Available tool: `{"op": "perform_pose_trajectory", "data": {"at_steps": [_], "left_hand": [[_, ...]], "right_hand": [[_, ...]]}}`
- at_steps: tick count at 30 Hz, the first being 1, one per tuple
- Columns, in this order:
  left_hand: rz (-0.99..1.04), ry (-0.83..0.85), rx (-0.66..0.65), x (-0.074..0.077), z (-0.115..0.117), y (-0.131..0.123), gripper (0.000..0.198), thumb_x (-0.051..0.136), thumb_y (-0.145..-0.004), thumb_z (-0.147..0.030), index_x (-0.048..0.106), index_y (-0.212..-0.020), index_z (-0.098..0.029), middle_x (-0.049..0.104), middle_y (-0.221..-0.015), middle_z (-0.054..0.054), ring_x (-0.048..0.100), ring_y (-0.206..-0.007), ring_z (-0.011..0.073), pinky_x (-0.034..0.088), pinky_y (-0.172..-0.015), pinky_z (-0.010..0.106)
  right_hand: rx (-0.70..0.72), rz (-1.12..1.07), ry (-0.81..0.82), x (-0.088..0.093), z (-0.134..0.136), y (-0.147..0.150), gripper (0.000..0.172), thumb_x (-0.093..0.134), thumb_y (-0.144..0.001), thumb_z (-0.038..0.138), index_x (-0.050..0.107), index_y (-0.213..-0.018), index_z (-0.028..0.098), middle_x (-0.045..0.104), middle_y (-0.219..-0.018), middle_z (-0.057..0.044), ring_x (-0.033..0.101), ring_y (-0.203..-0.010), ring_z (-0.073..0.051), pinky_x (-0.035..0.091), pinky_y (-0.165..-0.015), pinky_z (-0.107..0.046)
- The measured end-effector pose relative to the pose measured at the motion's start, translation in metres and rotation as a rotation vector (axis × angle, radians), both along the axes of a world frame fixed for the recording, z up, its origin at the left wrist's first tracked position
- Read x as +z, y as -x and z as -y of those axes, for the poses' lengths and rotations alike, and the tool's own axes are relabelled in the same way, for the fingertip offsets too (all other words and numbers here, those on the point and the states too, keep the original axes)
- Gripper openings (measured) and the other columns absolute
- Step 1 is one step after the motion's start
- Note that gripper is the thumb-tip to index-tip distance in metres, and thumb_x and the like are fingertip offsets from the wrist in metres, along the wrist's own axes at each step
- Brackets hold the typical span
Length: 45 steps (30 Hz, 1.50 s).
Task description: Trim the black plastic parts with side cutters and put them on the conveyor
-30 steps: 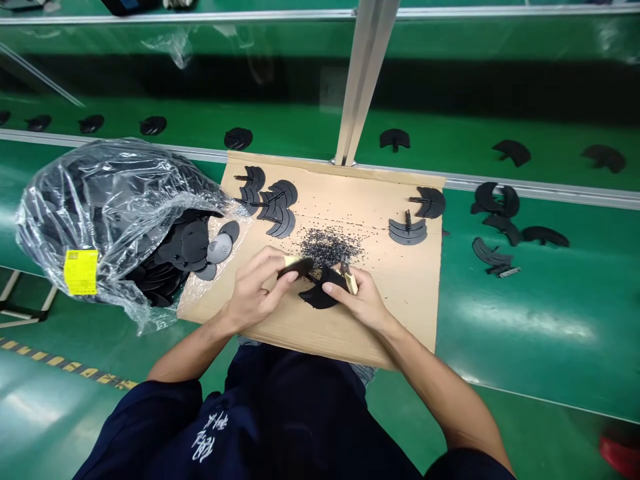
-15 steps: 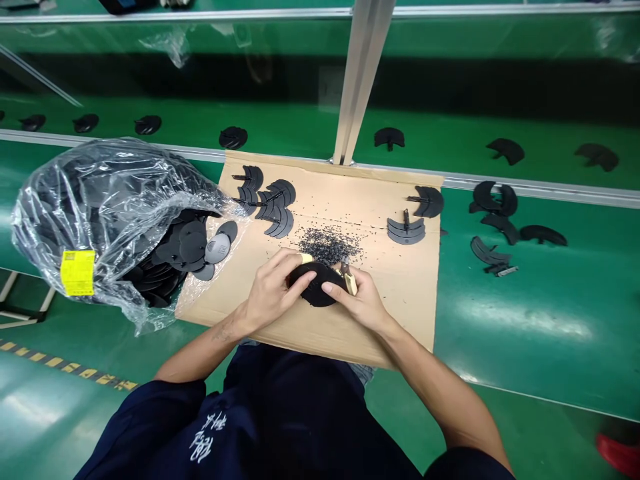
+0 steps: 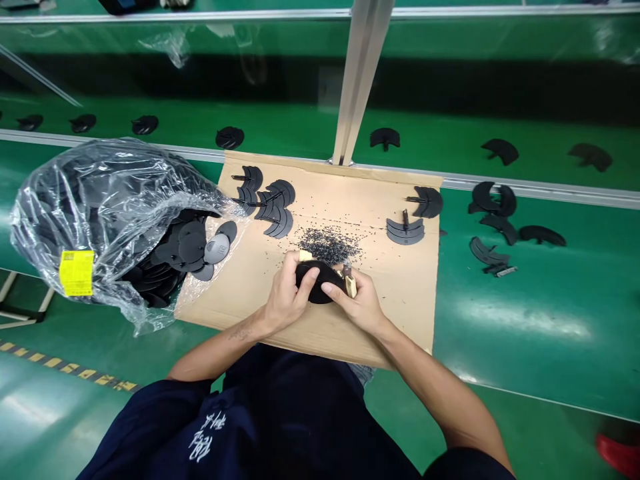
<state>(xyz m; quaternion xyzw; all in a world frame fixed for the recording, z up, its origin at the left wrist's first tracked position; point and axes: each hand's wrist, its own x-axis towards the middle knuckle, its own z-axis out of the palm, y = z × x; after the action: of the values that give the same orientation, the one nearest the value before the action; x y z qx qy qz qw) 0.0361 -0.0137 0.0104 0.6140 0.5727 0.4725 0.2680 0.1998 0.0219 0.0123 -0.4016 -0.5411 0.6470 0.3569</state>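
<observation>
A round, flat black plastic piece [image 3: 320, 281] is held between both hands above a sheet of cardboard [image 3: 300, 327]. My left hand [image 3: 290, 293] grips its left side, thumb on top, with a pale yellow cover on a fingertip. Closed on the right side, my right hand [image 3: 361, 299] has its thumb on the piece. A small tool with a metal tip and yellowish body [image 3: 349, 279] shows at that hand's fingers; its kind is unclear. Just beyond lies a heap of tiny black scraps [image 3: 330, 245].
On the left, a clear plastic bag [image 3: 120, 180] spills black discs [image 3: 193, 243]. Fan-shaped black parts lie on the cardboard's left [image 3: 277, 207] and right [image 3: 406, 232]. More black parts [image 3: 493, 199] rest on the green table. A metal post [image 3: 357, 87] rises behind.
My left hand has shifted slightly right and turned more upright around the black piece, which now looks more tilted. The black parts on the green strip behind have moved slightly left.
</observation>
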Motion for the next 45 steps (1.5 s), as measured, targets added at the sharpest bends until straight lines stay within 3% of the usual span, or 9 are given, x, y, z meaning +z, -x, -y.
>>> {"op": "perform_pose_trajectory", "data": {"at_steps": [7,15,19,21,24,26,32,45], "left_hand": [[-0.035,-0.057,-0.017,-0.003,0.000,0.004,0.024,0.049,-0.105,-0.045,0.052,-0.107,-0.021,0.062,-0.086,0.001,0.062,-0.077,0.0148,0.050,-0.073,0.028],[-0.249,-0.223,-0.158,-0.003,0.004,0.015,0.019,0.048,-0.106,-0.038,0.056,-0.108,-0.021,0.067,-0.084,0.002,0.066,-0.072,0.0137,0.052,-0.068,0.025],[-0.044,-0.127,-0.155,0.002,0.006,0.017,0.027,0.061,-0.101,-0.036,0.057,-0.121,-0.019,0.073,-0.096,0.006,0.071,-0.083,0.0154,0.057,-0.073,0.026],[0.057,-0.061,-0.175,0.007,0.006,0.018,0.028,0.066,-0.098,-0.037,0.063,-0.118,-0.019,0.074,-0.096,0.007,0.072,-0.083,0.0156,0.057,-0.073,0.026],[0.093,-0.087,-0.210,0.013,0.005,0.020,0.023,0.072,-0.094,-0.038,0.073,-0.105,-0.018,0.076,-0.091,0.007,0.072,-0.083,0.0170,0.058,-0.074,0.028],[0.104,-0.123,-0.214,0.017,0.005,0.022,0.026,0.072,-0.093,-0.040,0.076,-0.107,-0.019,0.077,-0.092,0.008,0.073,-0.086,0.0182,0.059,-0.076,0.029],[0.066,-0.159,-0.270,0.022,0.005,0.023,0.026,0.067,-0.098,-0.031,0.075,-0.119,-0.018,0.078,-0.102,0.011,0.073,-0.094,0.0177,0.060,-0.083,0.028],[-0.108,-0.358,-0.291,0.021,-0.006,0.028,0.027,0.073,-0.094,-0.026,0.072,-0.120,-0.018,0.079,-0.097,0.010,0.074,-0.086,0.0185,0.061,-0.078,0.033]], "right_hand": [[0.012,0.039,-0.061,0.002,-0.001,-0.001,0.046,0.075,-0.081,0.065,0.062,-0.086,0.021,0.055,-0.070,0.003,0.046,-0.061,-0.013,0.046,-0.061,-0.028],[0.002,0.150,-0.364,0.006,-0.004,-0.008,0.031,0.072,-0.090,0.052,0.067,-0.085,0.022,0.065,-0.075,-0.001,0.057,-0.067,-0.015,0.049,-0.068,-0.030],[-0.004,0.125,-0.529,0.002,-0.002,-0.008,0.016,0.067,-0.095,0.037,0.071,-0.090,0.023,0.072,-0.082,-0.005,0.065,-0.072,-0.017,0.053,-0.070,-0.032],[-0.014,0.094,-0.619,0.000,-0.001,-0.008,0.007,0.066,-0.095,0.027,0.072,-0.093,0.024,0.074,-0.083,-0.005,0.068,-0.074,-0.018,0.055,-0.071,-0.033],[-0.038,0.044,-0.742,-0.003,0.000,-0.008,0.011,0.066,-0.093,0.018,0.072,-0.099,0.025,0.075,-0.084,-0.005,0.070,-0.074,-0.018,0.057,-0.070,-0.035],[-0.060,0.032,-0.795,-0.005,0.001,-0.008,0.014,0.067,-0.092,0.018,0.072,-0.102,0.026,0.075,-0.083,-0.005,0.071,-0.073,-0.019,0.058,-0.069,-0.036],[-0.110,0.034,-0.861,-0.007,0.003,-0.007,0.013,0.067,-0.094,0.019,0.071,-0.104,0.025,0.077,-0.085,-0.006,0.073,-0.075,-0.021,0.059,-0.068,-0.037],[-0.075,0.071,-0.871,-0.012,0.000,-0.010,0.019,0.061,-0.095,0.017,0.069,-0.110,0.024,0.076,-0.089,-0.008,0.072,-0.078,-0.021,0.059,-0.067,-0.038]]}}
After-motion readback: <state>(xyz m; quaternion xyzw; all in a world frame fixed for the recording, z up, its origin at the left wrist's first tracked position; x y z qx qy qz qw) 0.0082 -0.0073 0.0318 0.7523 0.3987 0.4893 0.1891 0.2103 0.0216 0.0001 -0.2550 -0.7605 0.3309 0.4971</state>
